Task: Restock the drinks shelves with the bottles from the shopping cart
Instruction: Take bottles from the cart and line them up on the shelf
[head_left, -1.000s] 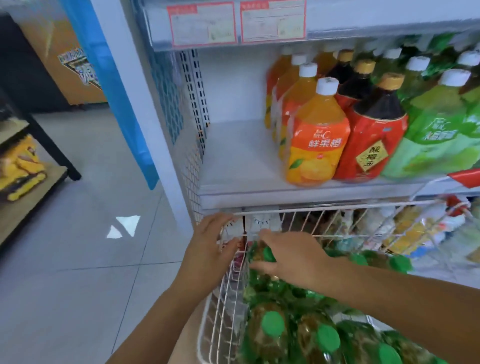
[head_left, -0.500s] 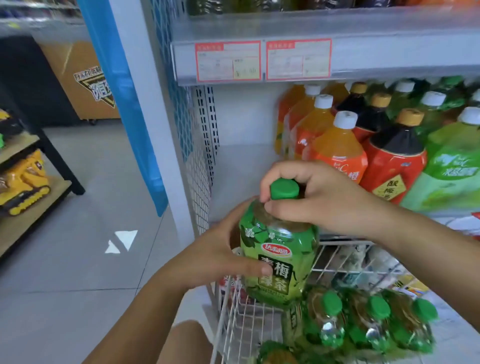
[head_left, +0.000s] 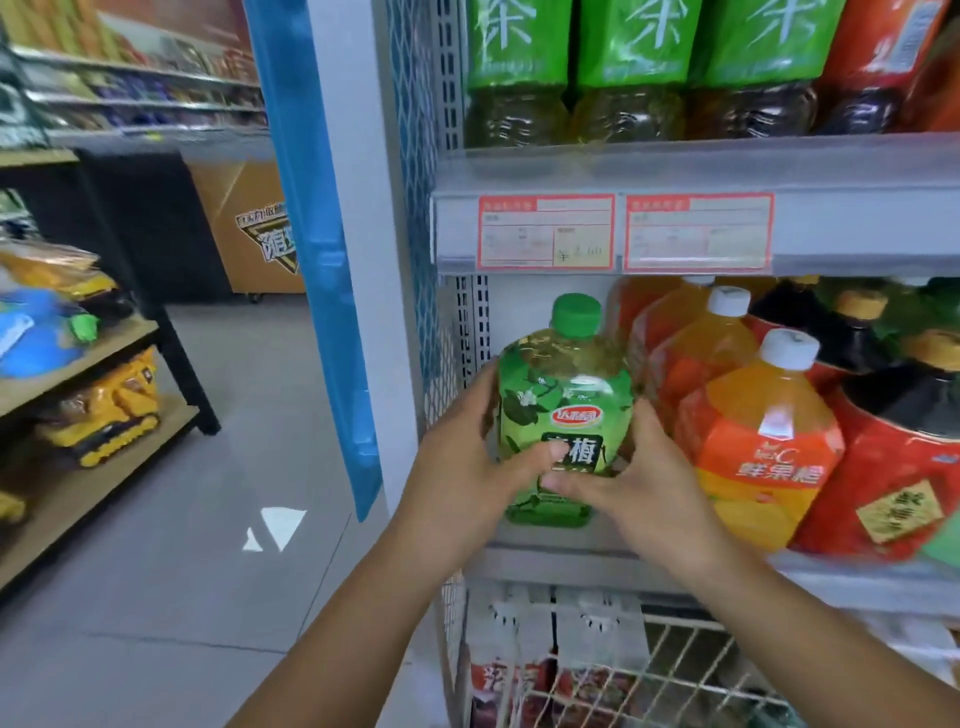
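Observation:
A green tea bottle (head_left: 563, 395) with a green cap stands upright at the left end of the middle shelf (head_left: 571, 564). My left hand (head_left: 462, 467) grips its left side and my right hand (head_left: 631, 478) grips its lower right side, thumbs meeting across the label. To its right stand orange juice bottles (head_left: 753, 447) and dark red-labelled bottles (head_left: 898, 467). The white wire shopping cart (head_left: 675, 670) shows at the bottom edge; its bottles are out of view.
The upper shelf (head_left: 675, 166) carries green and red bottles and two red price tags (head_left: 545, 231). A white upright and a blue panel (head_left: 311, 260) border the shelving on the left. Across the grey floor stands a wooden rack with yellow toy trucks (head_left: 109, 410).
The green bottle rose out of the cart and now stands on the middle shelf's left end. My right hand shifted from its cap to its lower side. The view tilted upward.

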